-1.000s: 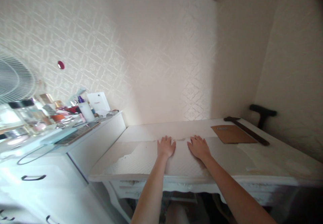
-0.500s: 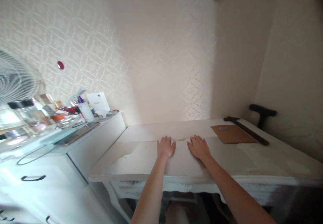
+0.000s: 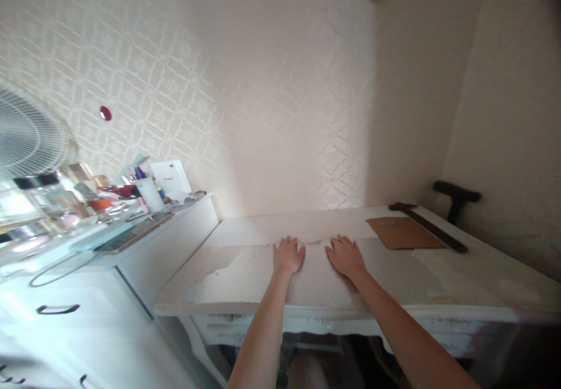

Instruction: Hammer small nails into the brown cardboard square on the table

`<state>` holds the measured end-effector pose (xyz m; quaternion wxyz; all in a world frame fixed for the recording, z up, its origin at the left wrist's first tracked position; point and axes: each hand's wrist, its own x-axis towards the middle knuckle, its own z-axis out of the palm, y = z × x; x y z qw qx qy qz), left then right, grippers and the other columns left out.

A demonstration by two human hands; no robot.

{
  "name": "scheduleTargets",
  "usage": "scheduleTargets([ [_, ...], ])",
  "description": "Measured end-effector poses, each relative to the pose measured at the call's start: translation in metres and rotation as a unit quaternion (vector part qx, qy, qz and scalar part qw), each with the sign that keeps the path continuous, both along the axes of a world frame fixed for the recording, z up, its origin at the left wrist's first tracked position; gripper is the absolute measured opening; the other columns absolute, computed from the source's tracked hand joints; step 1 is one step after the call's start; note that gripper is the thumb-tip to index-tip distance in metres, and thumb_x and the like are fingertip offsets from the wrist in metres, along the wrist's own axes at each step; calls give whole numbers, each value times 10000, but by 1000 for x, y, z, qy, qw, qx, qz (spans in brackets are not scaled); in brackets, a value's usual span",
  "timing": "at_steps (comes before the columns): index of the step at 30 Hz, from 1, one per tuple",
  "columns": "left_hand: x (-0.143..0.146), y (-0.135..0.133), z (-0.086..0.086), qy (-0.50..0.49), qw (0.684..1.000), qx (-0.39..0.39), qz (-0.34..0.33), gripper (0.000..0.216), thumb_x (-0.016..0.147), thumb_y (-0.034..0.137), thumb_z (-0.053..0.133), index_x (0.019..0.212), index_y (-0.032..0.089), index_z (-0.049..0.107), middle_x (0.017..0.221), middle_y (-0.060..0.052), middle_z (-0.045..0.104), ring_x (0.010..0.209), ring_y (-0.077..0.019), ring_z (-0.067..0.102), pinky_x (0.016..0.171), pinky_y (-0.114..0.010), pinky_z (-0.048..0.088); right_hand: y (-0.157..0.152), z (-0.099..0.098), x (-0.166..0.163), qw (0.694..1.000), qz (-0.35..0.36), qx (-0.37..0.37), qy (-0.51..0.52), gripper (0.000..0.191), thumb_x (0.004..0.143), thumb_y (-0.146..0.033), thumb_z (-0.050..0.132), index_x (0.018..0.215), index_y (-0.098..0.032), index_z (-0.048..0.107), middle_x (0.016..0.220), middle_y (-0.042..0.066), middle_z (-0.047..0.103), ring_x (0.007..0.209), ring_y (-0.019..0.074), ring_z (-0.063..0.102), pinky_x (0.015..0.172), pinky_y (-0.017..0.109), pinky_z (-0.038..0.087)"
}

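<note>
My left hand lies palm down on the white table, its fingers stretched out and the thumb apart. Beside it, with a gap between them, my right hand rests flat on the same worn tabletop, fingers spread. Neither hand holds anything. To the right of my right hand is a brown notebook or folder with pale lettering near its top. A dark, long hammer-like tool lies along the notebook's right edge; its exact kind is hard to make out.
On the left, a white cabinet carries several bottles, a phone-like slab and a white box. A fan stands behind. Past the table's far right edge shows a black T-shaped handle. Patterned wall rises at the back.
</note>
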<state>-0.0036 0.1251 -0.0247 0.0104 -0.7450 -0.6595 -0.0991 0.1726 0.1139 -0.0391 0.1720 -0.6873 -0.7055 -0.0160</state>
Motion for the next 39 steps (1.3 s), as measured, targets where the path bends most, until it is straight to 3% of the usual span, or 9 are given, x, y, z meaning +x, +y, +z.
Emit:
scheduleTargets([
  [39, 1, 0, 1, -11, 1000, 3, 0, 498, 888, 470, 249, 1274, 214, 433, 1399, -86, 360, 1291, -257, 286, 1035, -502, 207, -1, 0, 0, 1000, -1, 4, -10, 436, 890, -352, 332, 1195, -107, 524, 1304, 167, 455, 1222, 277, 355, 997, 431, 226],
])
